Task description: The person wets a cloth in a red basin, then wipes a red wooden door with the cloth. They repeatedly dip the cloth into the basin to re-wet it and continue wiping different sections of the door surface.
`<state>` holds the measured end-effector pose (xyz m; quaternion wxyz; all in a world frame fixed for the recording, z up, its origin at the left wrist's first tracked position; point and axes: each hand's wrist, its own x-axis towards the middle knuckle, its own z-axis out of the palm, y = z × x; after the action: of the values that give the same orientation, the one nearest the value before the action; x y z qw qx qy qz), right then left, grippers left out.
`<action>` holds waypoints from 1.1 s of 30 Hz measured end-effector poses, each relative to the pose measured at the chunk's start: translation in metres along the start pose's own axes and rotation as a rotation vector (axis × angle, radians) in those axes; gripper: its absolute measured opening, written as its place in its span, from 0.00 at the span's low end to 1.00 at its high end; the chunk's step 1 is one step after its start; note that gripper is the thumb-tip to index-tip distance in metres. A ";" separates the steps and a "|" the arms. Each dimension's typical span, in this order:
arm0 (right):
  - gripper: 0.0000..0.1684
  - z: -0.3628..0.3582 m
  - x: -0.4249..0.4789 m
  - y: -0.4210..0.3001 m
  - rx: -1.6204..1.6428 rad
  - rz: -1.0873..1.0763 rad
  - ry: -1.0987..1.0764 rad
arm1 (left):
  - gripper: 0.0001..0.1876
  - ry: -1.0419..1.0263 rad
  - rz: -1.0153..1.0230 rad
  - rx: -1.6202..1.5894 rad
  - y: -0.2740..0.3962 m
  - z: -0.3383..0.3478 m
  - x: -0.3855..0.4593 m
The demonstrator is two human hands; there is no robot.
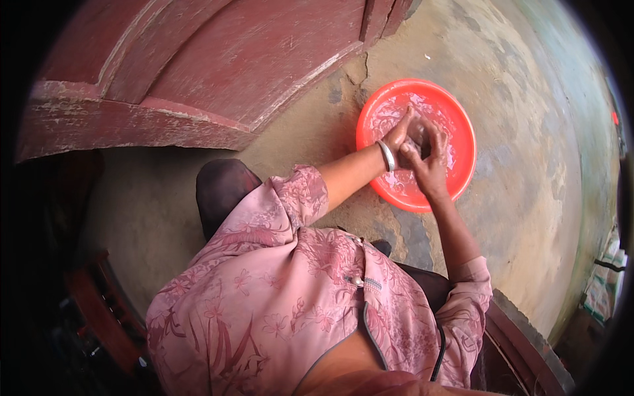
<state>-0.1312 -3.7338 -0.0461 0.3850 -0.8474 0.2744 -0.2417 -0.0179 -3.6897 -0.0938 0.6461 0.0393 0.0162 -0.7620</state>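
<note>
A round red plastic basin (pixel 468 126) with water in it stands on the floor in front of me. My left hand (pixel 400 134), with a silver-coloured bangle (pixel 386 156) on its wrist, reaches over the water from the left. My right hand (pixel 430 161) is beside it with curved fingers and the thumb towards my left palm. Both hands look wet and are close together over the middle of the basin. Something dark and roundish (pixel 421 141) shows between them; whether it is an object or shadowed skin I cannot tell. The fingers partly hide it.
A worn red wooden door panel (pixel 257 59) stands at the upper left, near the basin. The concrete floor (pixel 515 163) has cracks and dark patches. A reddish wooden piece (pixel 106 317) is at the lower left. A bag-like bundle (pixel 607 282) lies at the far right by the greenish wall.
</note>
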 end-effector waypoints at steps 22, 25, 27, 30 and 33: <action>0.26 0.023 0.004 0.014 0.088 -0.012 0.128 | 0.22 0.862 0.417 0.276 -0.004 -0.034 0.010; 0.30 0.011 0.021 0.016 1.152 0.576 -0.048 | 0.21 0.681 0.259 0.621 0.013 0.030 0.002; 0.25 0.012 0.047 0.013 1.399 0.682 -0.171 | 0.29 0.451 0.356 1.387 0.031 0.041 -0.014; 0.21 0.025 0.082 0.039 1.646 0.743 -0.219 | 0.41 0.432 0.177 1.768 0.056 0.105 -0.068; 0.20 0.045 0.117 0.028 1.685 0.744 -0.327 | 0.21 0.665 0.202 1.860 0.084 0.164 -0.157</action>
<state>-0.0253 -3.8025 -0.0710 0.9588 -0.1701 0.2045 -0.1000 0.0840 -3.5610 0.0843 0.3825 0.7436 -0.4111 -0.3630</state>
